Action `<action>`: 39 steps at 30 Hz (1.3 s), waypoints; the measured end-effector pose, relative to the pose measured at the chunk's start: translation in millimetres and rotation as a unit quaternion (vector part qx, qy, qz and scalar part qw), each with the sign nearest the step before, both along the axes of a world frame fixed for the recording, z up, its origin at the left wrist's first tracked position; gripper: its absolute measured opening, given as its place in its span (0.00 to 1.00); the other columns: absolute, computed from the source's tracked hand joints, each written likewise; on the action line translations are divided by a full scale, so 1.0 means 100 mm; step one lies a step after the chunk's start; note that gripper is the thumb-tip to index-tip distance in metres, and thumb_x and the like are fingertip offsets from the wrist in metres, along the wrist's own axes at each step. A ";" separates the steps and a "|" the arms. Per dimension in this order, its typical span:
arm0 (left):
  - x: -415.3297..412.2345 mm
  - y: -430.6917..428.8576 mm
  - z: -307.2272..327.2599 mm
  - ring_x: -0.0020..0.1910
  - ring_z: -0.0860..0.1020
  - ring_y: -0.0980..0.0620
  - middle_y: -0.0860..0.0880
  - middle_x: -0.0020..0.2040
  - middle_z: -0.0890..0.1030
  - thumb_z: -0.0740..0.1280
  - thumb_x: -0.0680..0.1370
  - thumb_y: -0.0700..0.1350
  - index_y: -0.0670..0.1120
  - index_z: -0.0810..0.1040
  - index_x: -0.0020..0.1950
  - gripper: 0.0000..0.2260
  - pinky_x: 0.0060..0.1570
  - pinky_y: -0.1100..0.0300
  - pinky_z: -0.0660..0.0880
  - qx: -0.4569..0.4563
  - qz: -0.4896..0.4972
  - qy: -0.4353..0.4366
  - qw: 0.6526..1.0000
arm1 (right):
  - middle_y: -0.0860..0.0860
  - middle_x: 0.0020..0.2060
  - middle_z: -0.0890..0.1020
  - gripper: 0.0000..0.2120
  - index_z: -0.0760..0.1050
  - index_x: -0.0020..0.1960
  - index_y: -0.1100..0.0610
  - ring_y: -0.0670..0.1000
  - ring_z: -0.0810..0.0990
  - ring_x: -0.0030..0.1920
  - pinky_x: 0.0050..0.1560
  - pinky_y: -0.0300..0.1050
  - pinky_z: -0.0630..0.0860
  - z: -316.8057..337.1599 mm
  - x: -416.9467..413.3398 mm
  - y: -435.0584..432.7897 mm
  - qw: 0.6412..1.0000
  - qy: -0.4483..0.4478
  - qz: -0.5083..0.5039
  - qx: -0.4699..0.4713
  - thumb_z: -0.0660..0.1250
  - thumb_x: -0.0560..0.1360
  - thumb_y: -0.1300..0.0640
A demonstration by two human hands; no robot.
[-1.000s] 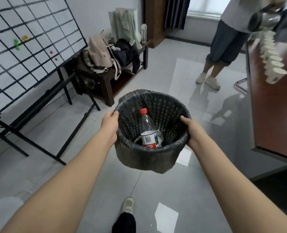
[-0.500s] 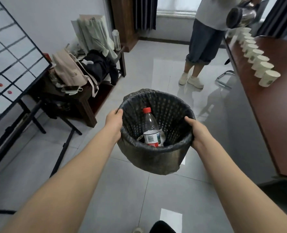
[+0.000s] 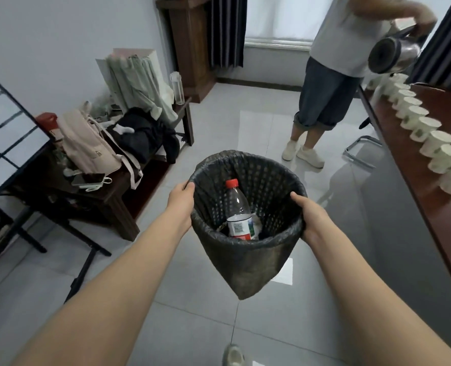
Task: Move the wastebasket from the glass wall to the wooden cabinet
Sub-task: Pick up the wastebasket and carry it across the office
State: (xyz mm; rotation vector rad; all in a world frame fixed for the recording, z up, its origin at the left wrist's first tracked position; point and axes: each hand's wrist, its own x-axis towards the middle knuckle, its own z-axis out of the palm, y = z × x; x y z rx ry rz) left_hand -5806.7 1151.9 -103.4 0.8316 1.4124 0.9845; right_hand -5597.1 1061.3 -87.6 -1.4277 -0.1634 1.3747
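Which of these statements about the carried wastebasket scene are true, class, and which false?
1. Both hands, left hand and right hand, have a grip on the black mesh wastebasket. True.
2. The wastebasket rests on the floor. False: it is held above the grey tiled floor.
3. A clear plastic bottle with a red cap lies inside. True.
4. The paper cups are stacked. False: the white paper cups stand in a row.

— What does your room hold, left side?
— You have a pale wall (image 3: 60, 35), a dark low bench (image 3: 118, 191) heaped with bags, and a gridded board (image 3: 5, 133) on a black stand.

— Far end and right?
— You see a wooden cabinet (image 3: 190, 43), dark curtains (image 3: 227, 30) flanking a bright window (image 3: 280, 17), glossy grey floor tiles (image 3: 245, 122), and a brown table (image 3: 435, 165) lined with paper cups (image 3: 427, 136).
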 end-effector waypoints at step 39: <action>0.92 6.38 -0.14 0.52 0.78 0.45 0.45 0.52 0.78 0.55 0.82 0.43 0.44 0.75 0.58 0.11 0.53 0.53 0.75 0.009 0.040 -0.003 0.999 | 0.58 0.54 0.81 0.18 0.74 0.64 0.60 0.59 0.80 0.46 0.46 0.54 0.76 -0.17 1.02 6.57 0.999 -0.023 0.035 -0.018 0.64 0.77 0.53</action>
